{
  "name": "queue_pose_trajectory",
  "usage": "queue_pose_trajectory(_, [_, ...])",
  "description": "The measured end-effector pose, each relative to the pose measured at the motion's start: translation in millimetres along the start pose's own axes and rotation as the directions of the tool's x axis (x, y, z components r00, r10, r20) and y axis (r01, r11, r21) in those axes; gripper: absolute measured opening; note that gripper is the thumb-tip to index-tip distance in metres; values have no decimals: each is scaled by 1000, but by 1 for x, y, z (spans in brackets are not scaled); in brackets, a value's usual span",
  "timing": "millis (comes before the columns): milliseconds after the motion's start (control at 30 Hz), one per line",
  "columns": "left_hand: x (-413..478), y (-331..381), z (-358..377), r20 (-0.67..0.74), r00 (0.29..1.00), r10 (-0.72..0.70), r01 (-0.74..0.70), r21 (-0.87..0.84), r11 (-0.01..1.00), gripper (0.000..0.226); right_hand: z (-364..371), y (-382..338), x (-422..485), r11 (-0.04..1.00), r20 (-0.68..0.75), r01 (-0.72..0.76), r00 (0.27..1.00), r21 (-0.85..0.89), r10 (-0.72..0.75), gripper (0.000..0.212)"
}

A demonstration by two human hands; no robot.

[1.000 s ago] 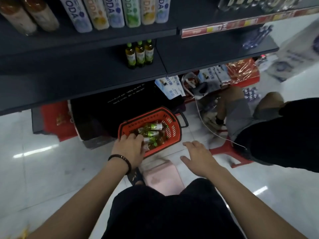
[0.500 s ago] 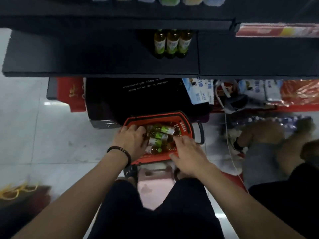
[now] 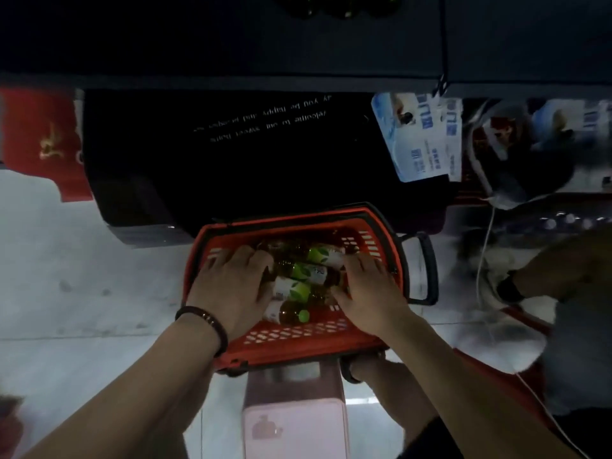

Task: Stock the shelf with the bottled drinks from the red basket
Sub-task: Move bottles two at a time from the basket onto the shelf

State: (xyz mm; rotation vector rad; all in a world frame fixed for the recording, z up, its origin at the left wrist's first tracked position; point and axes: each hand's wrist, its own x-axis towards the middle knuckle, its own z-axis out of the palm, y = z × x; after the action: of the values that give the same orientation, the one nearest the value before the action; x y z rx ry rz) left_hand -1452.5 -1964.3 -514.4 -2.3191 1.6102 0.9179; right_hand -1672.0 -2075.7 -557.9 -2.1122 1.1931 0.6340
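Note:
The red basket [image 3: 298,339] sits on the floor just in front of me, under the dark shelf [image 3: 231,44]. Several bottled drinks [image 3: 299,281] with amber liquid, green caps and white-green labels lie on their sides in it. My left hand [image 3: 231,286], with a dark wristband, is curled over the left ends of the bottles. My right hand [image 3: 367,293] covers their right ends, thumb tucked under one. A few dark bottles [image 3: 331,5] stand on the shelf at the very top edge, mostly cut off.
A black box with white lettering [image 3: 251,154] stands behind the basket, and red packaging [image 3: 43,140] lies to its left. A pink stool [image 3: 294,425] is between my knees. Blue-white cartons [image 3: 420,137] and another person's legs [image 3: 563,270] are on the right.
The view has dipped lower and closer to the basket. My right hand has moved forward from the basket's near rim onto the bottles. My left hand stays on them.

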Motion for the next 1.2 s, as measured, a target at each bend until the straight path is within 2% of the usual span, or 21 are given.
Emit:
queue_pose_trajectory(167, [49, -22, 75, -22, 998, 55, -56, -36, 998, 36, 58, 30, 65, 997, -21, 31, 999, -74, -32, 62])
queue_pose_trajectory(300, [90, -35, 123, 42, 989, 139, -138, -28, 990, 44, 77, 44, 119, 998, 108, 21, 994, -67, -14, 72])
queue_pose_trajectory(367, [100, -47, 135, 64, 985, 162, -164, 25, 986, 47, 75, 44, 139, 995, 125, 49, 992, -89, -38, 80])
queue_pose_trajectory(467, [94, -49, 139, 114, 985, 128, -144, 142, 979, 54, 76, 42, 140, 971, 240, 37, 971, -238, 22, 88])
queue_pose_trajectory(500, [89, -45, 139, 123, 984, 126, -149, 194, 970, 56, 77, 40, 135, 966, 241, 27, 970, -259, 38, 86])
queue_pose_trajectory(567, [85, -37, 135, 144, 974, 173, -207, 266, 942, 60, 73, 32, 124, 972, 157, 63, 987, -227, -27, 77])
queue_pose_trajectory(633, [74, -27, 134, 205, 958, 203, -244, 204, 948, 58, 78, 23, 102, 987, 118, 99, 990, -131, -84, 64])
queue_pose_trajectory(700, [66, -19, 139, 167, 960, 226, -258, 198, 946, 55, 88, 27, 88, 989, 93, 63, 994, -133, -51, 56])
queue_pose_trajectory(800, [55, -10, 144, 144, 960, 238, -267, 236, 934, 53, 106, 35, 70, 982, 120, 47, 993, -185, -25, 63])
queue_pose_trajectory(867, [39, -5, 142, 130, 957, 260, -283, 220, 933, 49, 106, 36, 49, 982, 134, 38, 991, -183, -13, 60])
queue_pose_trajectory(1000, [10, 3, 131, 172, 955, 241, -279, 252, 927, 50, 104, 37, 24, 991, 38, 27, 999, -134, -22, 48])
queue_pose_trajectory(1067, [3, 4, 133, 102, 946, 309, -323, 193, 926, 48, 112, 41, 29, 996, -27, 5, 1000, -92, -8, 45])
queue_pose_trajectory(1133, [10, 0, 135, 23, 928, 372, -372, 121, 920, 44, 114, 45, 49, 996, 5, -21, 1000, -87, 21, 41])
queue_pose_trajectory(1200, [18, -1, 137, 120, 938, 324, -343, 199, 918, 44, 116, 45, 65, 992, 55, -65, 996, -108, 71, 48])
